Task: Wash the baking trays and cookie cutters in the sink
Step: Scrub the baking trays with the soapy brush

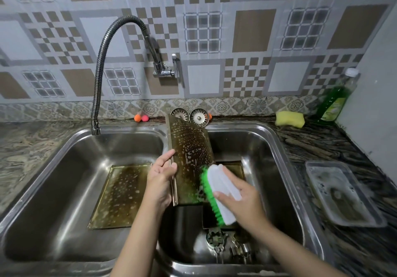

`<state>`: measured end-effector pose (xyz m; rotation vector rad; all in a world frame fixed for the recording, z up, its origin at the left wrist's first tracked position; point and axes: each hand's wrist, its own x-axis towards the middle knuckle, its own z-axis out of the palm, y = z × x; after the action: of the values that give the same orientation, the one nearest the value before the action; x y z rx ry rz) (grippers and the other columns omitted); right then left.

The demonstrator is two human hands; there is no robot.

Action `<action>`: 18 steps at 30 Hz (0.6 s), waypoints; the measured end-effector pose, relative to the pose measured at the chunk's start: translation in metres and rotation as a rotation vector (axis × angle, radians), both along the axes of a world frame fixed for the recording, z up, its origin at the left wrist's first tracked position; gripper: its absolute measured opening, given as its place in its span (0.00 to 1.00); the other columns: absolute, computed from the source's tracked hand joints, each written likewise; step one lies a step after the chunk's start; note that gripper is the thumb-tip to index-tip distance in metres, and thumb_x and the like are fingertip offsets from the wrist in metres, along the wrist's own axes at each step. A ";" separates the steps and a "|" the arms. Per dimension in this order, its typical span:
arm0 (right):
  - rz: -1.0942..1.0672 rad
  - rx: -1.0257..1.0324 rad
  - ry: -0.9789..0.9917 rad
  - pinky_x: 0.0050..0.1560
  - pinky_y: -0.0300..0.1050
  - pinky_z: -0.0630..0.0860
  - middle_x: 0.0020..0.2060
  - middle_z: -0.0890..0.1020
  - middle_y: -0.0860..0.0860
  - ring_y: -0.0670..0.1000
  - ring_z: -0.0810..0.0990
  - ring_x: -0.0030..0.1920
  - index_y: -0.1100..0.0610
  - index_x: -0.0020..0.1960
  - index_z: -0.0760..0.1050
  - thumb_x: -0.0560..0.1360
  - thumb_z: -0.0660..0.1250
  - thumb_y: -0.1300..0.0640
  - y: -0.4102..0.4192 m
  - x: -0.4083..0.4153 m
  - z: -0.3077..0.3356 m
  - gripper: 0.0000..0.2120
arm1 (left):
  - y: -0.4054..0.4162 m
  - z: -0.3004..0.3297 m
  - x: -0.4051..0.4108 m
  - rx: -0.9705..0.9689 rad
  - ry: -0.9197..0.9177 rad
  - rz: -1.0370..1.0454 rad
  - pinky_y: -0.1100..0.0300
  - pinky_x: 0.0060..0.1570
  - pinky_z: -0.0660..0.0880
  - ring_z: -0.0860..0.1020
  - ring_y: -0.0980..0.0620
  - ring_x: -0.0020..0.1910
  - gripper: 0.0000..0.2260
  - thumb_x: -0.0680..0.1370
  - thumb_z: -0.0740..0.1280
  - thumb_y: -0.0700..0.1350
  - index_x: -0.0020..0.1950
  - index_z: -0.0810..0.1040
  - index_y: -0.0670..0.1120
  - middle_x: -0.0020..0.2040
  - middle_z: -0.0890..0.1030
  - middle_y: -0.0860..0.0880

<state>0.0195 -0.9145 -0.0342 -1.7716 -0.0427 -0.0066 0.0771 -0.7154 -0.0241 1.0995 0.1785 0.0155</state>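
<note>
My left hand (162, 176) grips the left rim of a soapy golden baking tray (190, 147), held tilted on edge over the divider of the double sink (279, 147). My right hand (240, 197) holds a white scrub brush with green bristles (221, 190) against the tray's lower face. A second soapy tray (122, 197) lies flat in the left basin. Another tray (232, 167) sits in the right basin, mostly hidden behind the brush. Metal cookie cutters (227, 244) lie at the bottom of the right basin.
A flexible faucet (98, 72) hangs over the left basin. Two sink strainers (190, 115) and small orange and pink balls (141, 118) sit behind the sink. On the right counter are a yellow sponge (290, 118), a green soap bottle (337, 98) and a clear plastic tray (341, 193).
</note>
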 end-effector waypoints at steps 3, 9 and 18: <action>0.034 -0.045 -0.065 0.48 0.29 0.70 0.43 0.79 0.33 0.32 0.76 0.41 0.40 0.63 0.71 0.72 0.73 0.56 -0.005 0.028 0.019 0.24 | -0.010 0.003 -0.003 0.188 -0.046 -0.029 0.65 0.43 0.77 0.80 0.58 0.39 0.15 0.76 0.60 0.28 0.56 0.76 0.44 0.45 0.83 0.48; 0.129 -0.077 -0.054 0.65 0.37 0.67 0.54 0.79 0.40 0.39 0.74 0.57 0.42 0.64 0.74 0.77 0.67 0.54 0.008 0.081 0.042 0.17 | -0.037 0.002 -0.011 0.510 -0.169 -0.143 0.66 0.38 0.69 0.72 0.63 0.33 0.12 0.76 0.63 0.30 0.54 0.76 0.45 0.35 0.77 0.57; -0.267 -0.026 0.021 0.46 0.45 0.79 0.41 0.83 0.50 0.51 0.81 0.43 0.40 0.42 0.80 0.67 0.73 0.58 0.022 0.092 0.043 0.13 | -0.056 0.016 -0.036 0.609 -0.247 -0.214 0.66 0.59 0.72 0.78 0.60 0.57 0.11 0.75 0.66 0.35 0.56 0.73 0.45 0.54 0.80 0.51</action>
<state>0.1116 -0.8923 0.0085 -1.7917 0.2101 -0.1812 0.0407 -0.7715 -0.0084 1.7061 -0.1811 0.0141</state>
